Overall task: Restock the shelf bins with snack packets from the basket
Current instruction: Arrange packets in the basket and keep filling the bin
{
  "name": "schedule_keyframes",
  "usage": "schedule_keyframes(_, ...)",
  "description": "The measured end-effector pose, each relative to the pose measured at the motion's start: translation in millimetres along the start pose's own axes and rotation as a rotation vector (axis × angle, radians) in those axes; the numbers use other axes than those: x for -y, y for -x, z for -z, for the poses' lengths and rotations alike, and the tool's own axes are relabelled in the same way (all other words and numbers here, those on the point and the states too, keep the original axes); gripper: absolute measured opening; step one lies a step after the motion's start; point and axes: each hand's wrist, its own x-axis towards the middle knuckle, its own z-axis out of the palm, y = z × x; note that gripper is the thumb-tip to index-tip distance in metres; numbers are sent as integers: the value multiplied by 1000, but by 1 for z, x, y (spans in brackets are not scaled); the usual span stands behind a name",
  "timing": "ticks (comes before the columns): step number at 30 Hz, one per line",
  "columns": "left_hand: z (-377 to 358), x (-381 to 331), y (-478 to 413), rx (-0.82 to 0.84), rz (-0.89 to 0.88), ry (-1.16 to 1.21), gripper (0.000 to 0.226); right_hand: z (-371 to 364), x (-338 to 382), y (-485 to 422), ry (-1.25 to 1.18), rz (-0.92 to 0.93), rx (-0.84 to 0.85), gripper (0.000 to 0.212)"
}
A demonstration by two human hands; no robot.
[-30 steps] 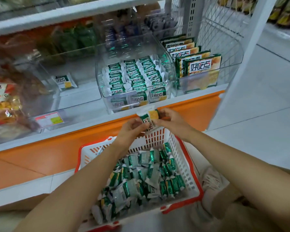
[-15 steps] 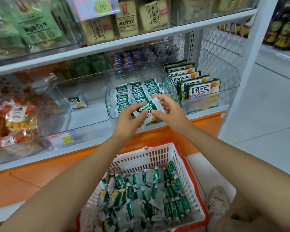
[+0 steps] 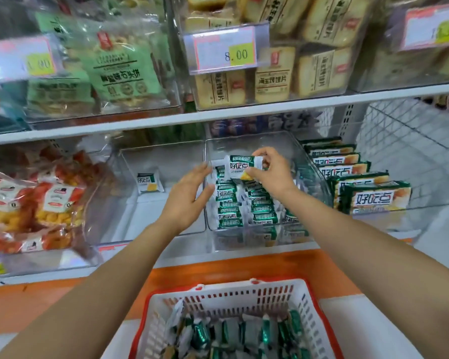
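Observation:
My right hand pinches a green-and-white snack packet and holds it over the back of the clear middle bin, above rows of the same packets. My left hand hovers with straight fingers at that bin's left wall and holds nothing. Below, a white basket with a red rim holds several more green packets.
The clear bin to the left holds a single packet. A bin to the right holds larger green packs. Bags of orange snacks lie at far left. The upper shelf overhangs the bins.
Both hands rose from the basket to the middle bin with the packet. The left hand let go and opened; the right hand carried the packet deeper over the bin.

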Motion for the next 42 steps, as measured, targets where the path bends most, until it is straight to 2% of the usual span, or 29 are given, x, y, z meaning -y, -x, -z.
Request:
schedule_keyframes(3, -6, 16, -1, 38, -57, -5, 59, -24, -10, -43, 109, -4, -44, 37)
schedule_keyframes(9, -18, 27, 3, -17, -130, 37, 57, -63, -31, -90, 224, -13, -82, 34)
schedule_keyframes(14, -21, 26, 3, -35, -139, 41, 60, -81, -42, -102, 212, 18, -164, 39)
schedule_keyframes(18, -22, 25, 3, -38, -136, 46, 60, -89, -45, -105, 253, 62, -161, 37)
schedule_keyframes(21, -23, 26, 3, -45, -137, 43, 59, -91, -42, -108, 270, 34, -154, 41)
schedule_keyframes(30, -23, 25, 5, -42, -115, -10, 60, -82, -40, -113, 329, 12, -96, 31)
schedule_keyframes(33, -24, 25, 5, -37, -106, -43, 61, -77, -38, -111, 317, -9, -65, 39)
schedule_keyframes(38, -23, 14, 6, -46, -43, -71, 61, -65, -31, -98, 302, -40, -1, 70)
schedule_keyframes(40, -21, 9, 8, -56, -28, -115, 55, -59, -25, -89, 308, -25, 4, 74)
schedule_keyframes(42, -19, 3, 12, -54, -4, -150, 52, -53, -20, -76, 318, -17, 5, 67)
